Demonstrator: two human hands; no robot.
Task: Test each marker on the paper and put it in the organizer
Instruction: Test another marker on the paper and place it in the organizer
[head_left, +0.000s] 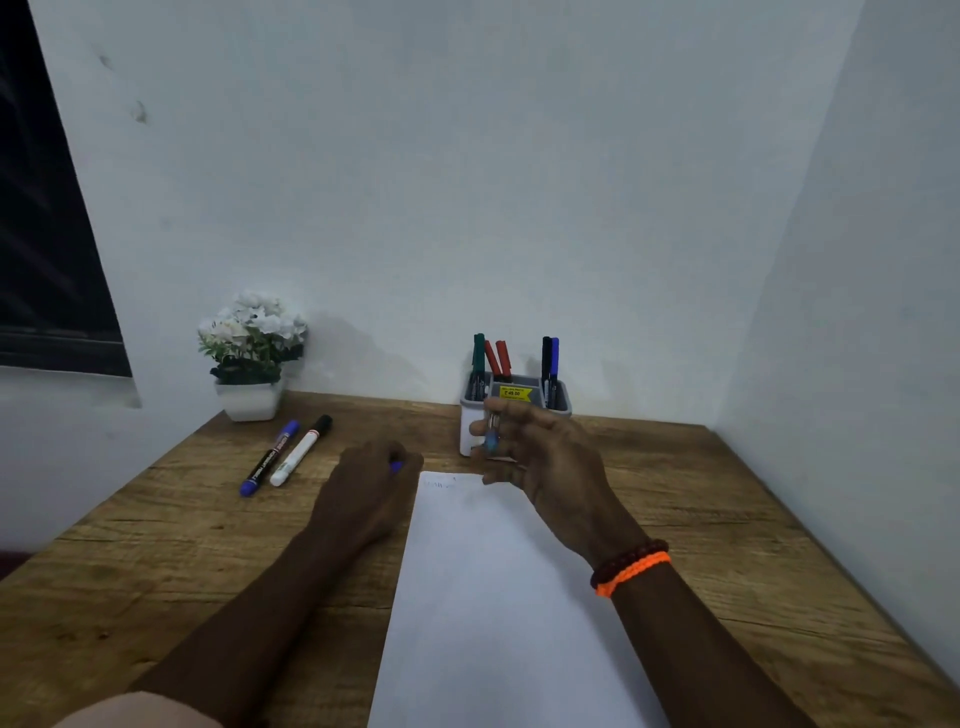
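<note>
A white sheet of paper (493, 597) lies on the wooden desk (156, 561), with faint scribbles near its far left corner. My right hand (545, 462) pinches a marker (492, 428) upright, just in front of the grey-and-white organizer (470, 431). The organizer holds several markers: green, red, black and blue. My left hand (371, 483) rests beside the paper's far left corner, curled round a small blue piece, probably a cap (396, 466). A blue marker (269, 458) and a white marker with a black cap (301, 450) lie to the left.
A small white pot of white flowers (250, 353) stands at the desk's back left. White walls close the back and the right side. A dark window is at the far left.
</note>
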